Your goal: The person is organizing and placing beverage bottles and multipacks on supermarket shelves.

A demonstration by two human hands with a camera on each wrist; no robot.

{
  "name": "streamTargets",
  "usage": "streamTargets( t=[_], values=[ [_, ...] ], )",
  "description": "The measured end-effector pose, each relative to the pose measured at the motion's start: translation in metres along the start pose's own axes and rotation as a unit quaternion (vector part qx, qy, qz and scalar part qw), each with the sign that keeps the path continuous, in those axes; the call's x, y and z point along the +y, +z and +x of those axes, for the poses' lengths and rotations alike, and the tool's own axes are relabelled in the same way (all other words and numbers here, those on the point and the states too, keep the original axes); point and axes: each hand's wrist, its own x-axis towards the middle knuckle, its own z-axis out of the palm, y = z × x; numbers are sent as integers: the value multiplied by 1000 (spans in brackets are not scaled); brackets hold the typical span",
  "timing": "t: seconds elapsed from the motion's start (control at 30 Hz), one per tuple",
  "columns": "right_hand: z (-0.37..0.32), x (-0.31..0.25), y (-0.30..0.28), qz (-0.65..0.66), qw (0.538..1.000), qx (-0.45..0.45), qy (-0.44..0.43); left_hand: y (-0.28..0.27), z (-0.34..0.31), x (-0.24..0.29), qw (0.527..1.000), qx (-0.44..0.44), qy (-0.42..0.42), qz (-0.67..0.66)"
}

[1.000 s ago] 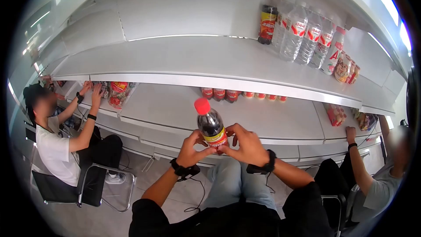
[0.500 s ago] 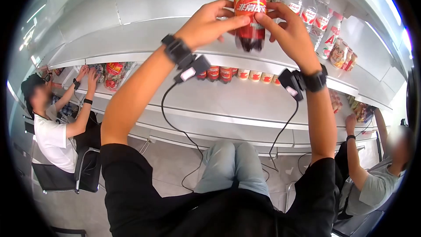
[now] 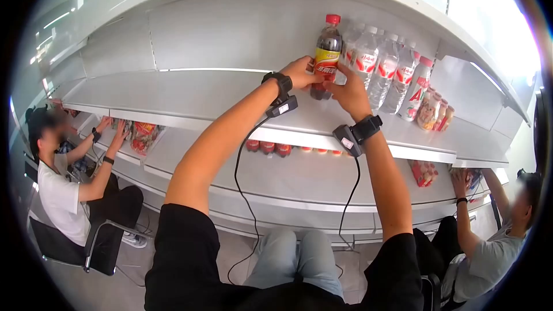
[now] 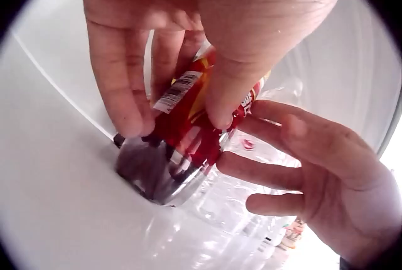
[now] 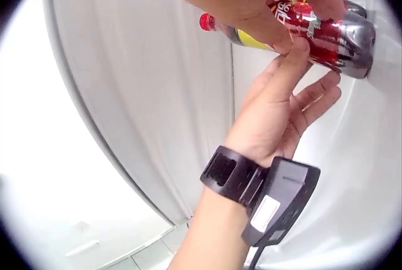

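Observation:
A cola bottle [image 3: 328, 57] with a red cap and a red and yellow label stands upright at the upper shelf, left of the water bottles. My left hand [image 3: 299, 73] grips its lower part from the left, and in the left wrist view the thumb and fingers [image 4: 122, 94] lie on either side of the label. From the right, my right hand [image 3: 350, 92] holds the same bottle, its thumb at the label and fingertips at the side. Part of another dark bottle [image 5: 355, 10] shows behind it in the right wrist view.
Several clear water bottles [image 3: 385, 72], a white and pink bottle [image 3: 416, 89] and small snack jars [image 3: 432, 112] stand on the upper shelf [image 3: 219, 89]. Red-labelled bottles [image 3: 266, 147] line the shelf below. One person [image 3: 63, 178] sits at left, another [image 3: 495, 236] at right.
Both hands have carried the cola bottle from over the lap up and forward to the upper shelf, beside the water bottles. The arms are now stretched out.

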Motion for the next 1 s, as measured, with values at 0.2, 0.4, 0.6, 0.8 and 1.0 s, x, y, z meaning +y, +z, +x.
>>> streamTargets(
  t=[0.2, 0.4, 0.6, 0.8, 1.0],
  values=[
    [-4, -9, 5, 185, 973, -132, 36, 5, 47, -27, 1000, -1, -20, 8],
    [-1, 3, 5, 236, 956, -152, 82, 14, 66, -20, 998, -39, -29, 48],
    [-5, 8, -3, 255, 956, -124, 75, 6, 56, -17, 972, 65, 37, 222],
    [-31, -44, -15, 381, 922, -19, 64, -37, -113, 67, 991, 35, 123, 46],
    [-158, -75, 3, 353, 919, -156, 87, 1, -263, 2, 995, -88, -25, -48]
  ],
)
